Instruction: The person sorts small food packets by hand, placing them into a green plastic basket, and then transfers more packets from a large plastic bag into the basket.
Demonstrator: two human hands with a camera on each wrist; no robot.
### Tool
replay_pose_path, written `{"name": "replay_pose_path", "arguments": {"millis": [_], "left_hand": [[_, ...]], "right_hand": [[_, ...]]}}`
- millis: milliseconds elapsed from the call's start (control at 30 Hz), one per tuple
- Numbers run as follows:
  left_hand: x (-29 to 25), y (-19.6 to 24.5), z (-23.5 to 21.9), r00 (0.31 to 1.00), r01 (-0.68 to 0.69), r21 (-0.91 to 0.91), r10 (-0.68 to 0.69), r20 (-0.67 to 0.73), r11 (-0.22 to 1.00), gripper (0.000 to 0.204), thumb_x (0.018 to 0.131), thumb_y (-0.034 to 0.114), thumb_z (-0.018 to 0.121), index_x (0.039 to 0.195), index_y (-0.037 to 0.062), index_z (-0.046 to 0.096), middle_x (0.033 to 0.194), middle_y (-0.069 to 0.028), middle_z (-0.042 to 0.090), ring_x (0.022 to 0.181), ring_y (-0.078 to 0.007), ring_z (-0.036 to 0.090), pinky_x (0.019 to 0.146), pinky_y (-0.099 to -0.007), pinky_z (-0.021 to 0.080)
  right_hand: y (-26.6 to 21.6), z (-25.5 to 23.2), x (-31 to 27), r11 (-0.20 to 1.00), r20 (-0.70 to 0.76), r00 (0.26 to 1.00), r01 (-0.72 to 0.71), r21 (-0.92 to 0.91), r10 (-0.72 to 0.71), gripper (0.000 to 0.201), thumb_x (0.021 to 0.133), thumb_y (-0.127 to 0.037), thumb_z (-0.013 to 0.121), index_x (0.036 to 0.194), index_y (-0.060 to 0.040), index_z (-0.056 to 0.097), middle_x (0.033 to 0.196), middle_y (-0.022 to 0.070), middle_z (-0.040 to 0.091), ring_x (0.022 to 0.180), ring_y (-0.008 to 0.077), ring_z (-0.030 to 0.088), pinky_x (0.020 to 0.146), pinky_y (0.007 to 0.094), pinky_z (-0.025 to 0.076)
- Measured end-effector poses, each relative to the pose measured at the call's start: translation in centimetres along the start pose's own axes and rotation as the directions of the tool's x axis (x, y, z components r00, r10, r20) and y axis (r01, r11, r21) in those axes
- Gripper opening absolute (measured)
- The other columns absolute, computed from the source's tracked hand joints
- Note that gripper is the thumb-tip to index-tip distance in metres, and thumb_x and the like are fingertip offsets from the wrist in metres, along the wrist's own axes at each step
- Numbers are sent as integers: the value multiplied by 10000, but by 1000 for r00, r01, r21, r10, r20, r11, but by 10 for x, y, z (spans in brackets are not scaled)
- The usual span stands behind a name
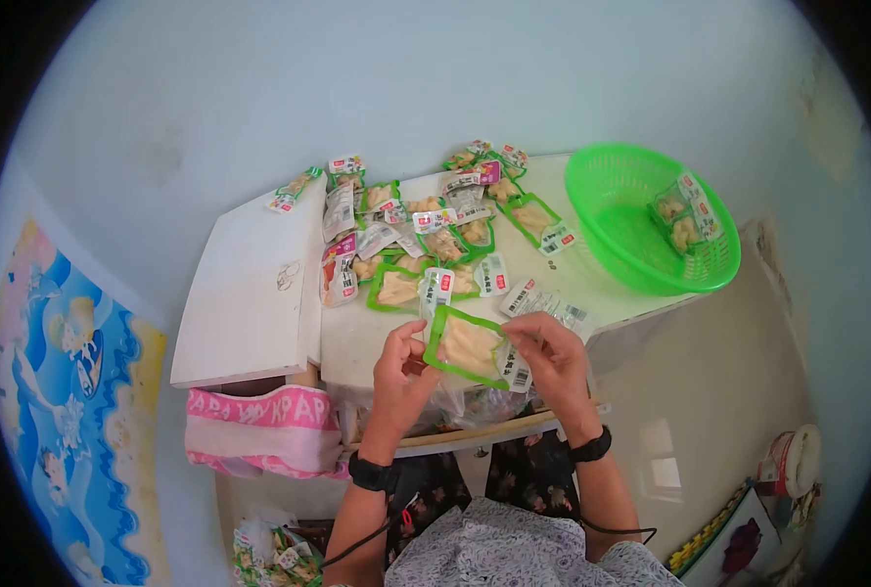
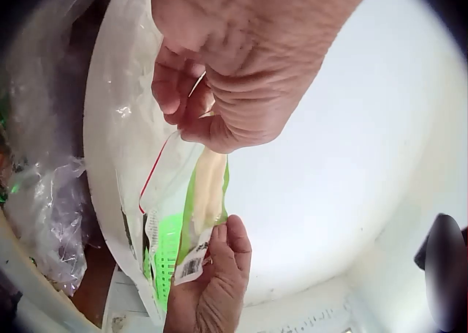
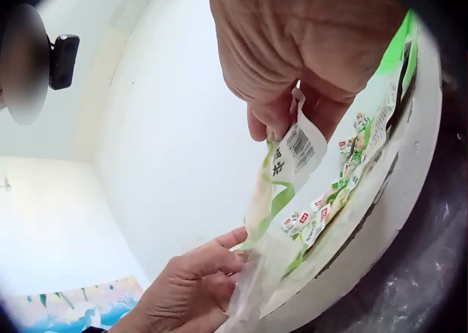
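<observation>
In the head view a green-edged snack packet [image 1: 470, 346] with pale food behind its clear front is held up over the table's front edge. My right hand [image 1: 551, 364] pinches the packet's white printed end between thumb and fingers. My left hand [image 1: 403, 377] is at the opposite end, its fingers curled round a clear plastic bag [image 3: 257, 278] with its fingertips right at the packet's edge. A red line runs along the opening of that bag in the left wrist view. The packet [image 2: 206, 197] stretches between both hands there.
Several similar packets [image 1: 445, 245] lie heaped on the white table [image 1: 347, 342]. A green plastic basket [image 1: 592, 210] at the right holds some packets. A white board [image 1: 250, 293] stands at the left, above a pink-and-white cloth [image 1: 259, 430]. More packets [image 1: 279, 558] sit in a bag on the floor.
</observation>
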State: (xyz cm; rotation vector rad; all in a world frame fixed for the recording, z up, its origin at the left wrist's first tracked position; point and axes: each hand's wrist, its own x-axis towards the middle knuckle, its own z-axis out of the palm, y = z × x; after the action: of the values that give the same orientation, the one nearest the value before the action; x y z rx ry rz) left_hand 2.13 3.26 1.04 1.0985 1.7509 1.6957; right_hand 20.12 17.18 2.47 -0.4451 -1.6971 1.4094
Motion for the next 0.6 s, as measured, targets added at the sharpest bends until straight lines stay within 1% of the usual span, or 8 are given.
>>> {"name": "replay_pose_path", "arguments": {"millis": [67,133,167,233,333,433,533,600], "left_hand": [[-4,12,0,997,-67,103,70,-23,992,523,886,-2,675,1379,12,503,904,-8,627,806,-72,592,720,-231,492],[-7,19,-7,996,-71,141,76,-36,988,525,887,-25,654,1386,7,494,908,-5,611,805,-68,589,734,-227,492],[-7,21,-9,996,-73,159,80,-41,985,527,888,-37,644,1390,5,490,910,-4,604,804,-66,587,741,-225,492],[-6,22,-9,998,-69,137,67,19,988,531,883,-43,632,1392,5,491,903,-4,596,797,-72,589,740,-230,496],[-8,25,1,996,-72,179,60,69,981,534,877,-43,628,1392,4,495,892,-7,591,791,-78,589,736,-236,502],[-8,30,9,994,-99,226,86,68,969,529,863,-41,634,1377,9,522,867,-12,589,752,-84,579,716,-243,501],[-9,35,14,990,-127,232,108,91,964,528,855,-42,635,1371,10,533,853,-15,586,734,-87,573,707,-245,498],[-7,39,16,987,-139,218,118,106,966,525,855,-44,633,1368,7,534,859,-16,585,743,-89,572,710,-246,498]], "right_hand": [[7,-3,-3,1000,-6,1000,8,9,-8,147,971,72,618,1079,15,700,952,28,652,900,82,604,823,236,481],[10,-9,-5,1000,-20,999,28,6,-28,160,963,82,619,1081,11,701,958,31,654,902,88,610,819,238,483],[9,-12,-5,1000,11,1000,13,-5,-13,166,960,86,617,1082,10,701,963,34,658,902,93,614,815,240,485],[7,-17,-6,999,66,998,-16,-30,18,178,953,93,614,1084,9,700,972,41,666,904,104,623,808,243,490],[12,-11,-6,995,112,989,99,-9,-97,179,952,89,609,1081,5,700,972,59,679,893,129,637,796,255,497],[9,-12,-5,996,121,989,83,-16,-80,168,954,80,604,1070,2,697,980,74,686,898,157,645,799,274,506],[8,-9,2,986,174,978,136,-96,-118,142,950,52,645,1072,9,702,972,67,696,944,126,651,814,279,518],[9,-2,7,996,210,978,30,-82,-12,154,941,47,655,1086,5,689,988,69,697,953,131,655,812,279,522]]}}
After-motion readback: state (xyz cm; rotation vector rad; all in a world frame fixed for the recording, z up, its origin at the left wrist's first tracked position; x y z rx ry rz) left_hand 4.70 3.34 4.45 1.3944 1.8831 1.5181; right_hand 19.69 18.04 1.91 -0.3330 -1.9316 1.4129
